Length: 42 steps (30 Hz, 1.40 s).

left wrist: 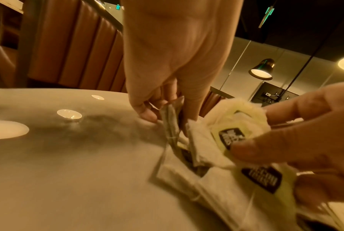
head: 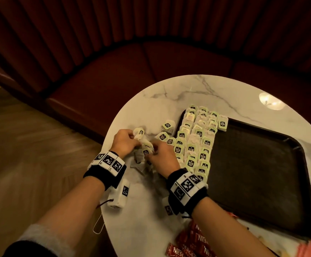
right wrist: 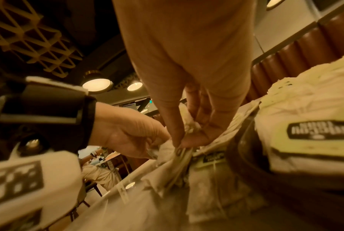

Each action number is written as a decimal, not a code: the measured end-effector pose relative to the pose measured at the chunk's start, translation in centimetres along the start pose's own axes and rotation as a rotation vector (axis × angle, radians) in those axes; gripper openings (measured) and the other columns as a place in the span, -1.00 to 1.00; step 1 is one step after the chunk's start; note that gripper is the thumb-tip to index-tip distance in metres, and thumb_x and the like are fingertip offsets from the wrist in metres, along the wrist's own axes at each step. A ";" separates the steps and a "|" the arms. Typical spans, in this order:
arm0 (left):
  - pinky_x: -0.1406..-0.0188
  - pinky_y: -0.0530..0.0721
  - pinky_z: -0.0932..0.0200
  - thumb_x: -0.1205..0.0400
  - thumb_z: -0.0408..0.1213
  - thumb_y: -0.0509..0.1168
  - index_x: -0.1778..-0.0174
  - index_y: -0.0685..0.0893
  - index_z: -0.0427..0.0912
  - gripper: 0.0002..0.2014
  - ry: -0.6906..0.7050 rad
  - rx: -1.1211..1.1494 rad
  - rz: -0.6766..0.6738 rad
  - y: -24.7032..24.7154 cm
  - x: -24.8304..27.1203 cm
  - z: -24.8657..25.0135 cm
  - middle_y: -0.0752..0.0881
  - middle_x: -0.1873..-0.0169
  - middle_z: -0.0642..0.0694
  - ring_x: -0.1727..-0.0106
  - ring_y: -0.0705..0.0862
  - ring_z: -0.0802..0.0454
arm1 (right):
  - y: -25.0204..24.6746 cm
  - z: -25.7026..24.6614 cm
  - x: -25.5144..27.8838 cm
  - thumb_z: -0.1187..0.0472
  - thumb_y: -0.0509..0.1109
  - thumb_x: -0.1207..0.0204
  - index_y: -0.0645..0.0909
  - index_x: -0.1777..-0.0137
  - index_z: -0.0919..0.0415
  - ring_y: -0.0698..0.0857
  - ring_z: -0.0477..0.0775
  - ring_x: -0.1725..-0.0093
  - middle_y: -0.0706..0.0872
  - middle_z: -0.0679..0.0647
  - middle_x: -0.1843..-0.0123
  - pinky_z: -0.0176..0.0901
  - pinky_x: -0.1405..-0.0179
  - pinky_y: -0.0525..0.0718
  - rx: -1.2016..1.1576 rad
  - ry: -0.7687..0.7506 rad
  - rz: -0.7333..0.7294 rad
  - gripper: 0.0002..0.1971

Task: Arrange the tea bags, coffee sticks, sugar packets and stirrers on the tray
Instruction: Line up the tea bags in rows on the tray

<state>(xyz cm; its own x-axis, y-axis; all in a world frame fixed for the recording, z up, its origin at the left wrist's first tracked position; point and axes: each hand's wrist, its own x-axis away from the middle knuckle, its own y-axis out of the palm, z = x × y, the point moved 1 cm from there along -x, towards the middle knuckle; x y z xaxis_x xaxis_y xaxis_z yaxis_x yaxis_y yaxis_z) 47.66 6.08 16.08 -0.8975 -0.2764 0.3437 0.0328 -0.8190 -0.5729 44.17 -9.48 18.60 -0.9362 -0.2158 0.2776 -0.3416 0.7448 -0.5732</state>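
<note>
Seemingly tea bags (head: pixel 145 145) between both fingers (left wrist: pixel 147 114)

Dim, warm amber light throughout. Ceiling lamps (right wrist: pixel 96 82) reflect as glare spots on the marble table (head: pixel 169 93). Head view darkens and bends toward its edges. Both wrist views soft, grainy, motion-blurred at close range, strongly distorted
</note>
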 end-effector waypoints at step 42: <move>0.18 0.81 -0.11 -0.39 -0.31 0.55 -0.33 0.56 -0.15 -0.43 -0.034 0.897 -0.876 0.3 15.2 7.2 0.78 -0.10 -0.24 -0.05 0.79 -0.19 | -13.5 -4.1 7.1 0.32 0.55 -0.47 0.78 0.05 0.20 0.69 -0.10 0.19 0.81 -0.03 0.22 -0.09 -0.02 0.57 -0.161 0.009 -0.409 -0.91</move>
<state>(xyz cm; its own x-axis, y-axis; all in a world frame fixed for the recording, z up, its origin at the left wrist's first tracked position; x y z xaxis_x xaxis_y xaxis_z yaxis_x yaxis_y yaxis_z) 37.18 -2.02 26.54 -0.7581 0.5309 0.3787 -0.2686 -0.7834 0.5604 42.47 -18.45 31.50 -0.7257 -0.5082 0.4638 -0.6658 0.6886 -0.2872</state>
